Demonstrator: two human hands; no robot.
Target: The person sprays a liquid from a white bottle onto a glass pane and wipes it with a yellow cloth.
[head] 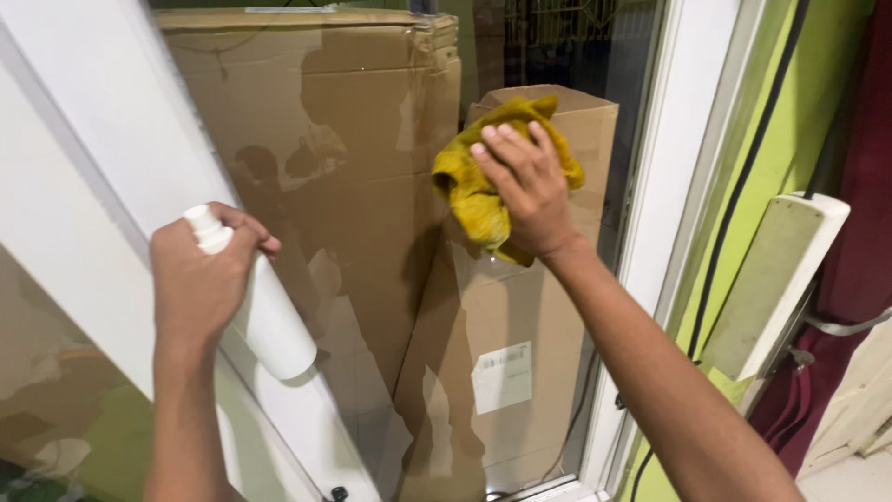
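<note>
We note the right hand [530, 191] spread flat, fingers extended, pressing a yellow cloth [474, 200] against the glass pane [372, 279], toward its upper right near the white frame [664, 186]. The left hand [200, 279] is closed around a white spray bottle [265, 311], nozzle up, beside the pane's left edge. 2 cardboard boxes [502, 372] stand behind the glass.

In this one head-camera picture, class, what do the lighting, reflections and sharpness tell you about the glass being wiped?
Head view: even indoor light; the glass pane mirrors a faint silhouette and soft pale patches over the cardboard boxes behind it. The right hand with the yellow cloth and the left hand holding the white spray bottle look fairly sharp.
</note>
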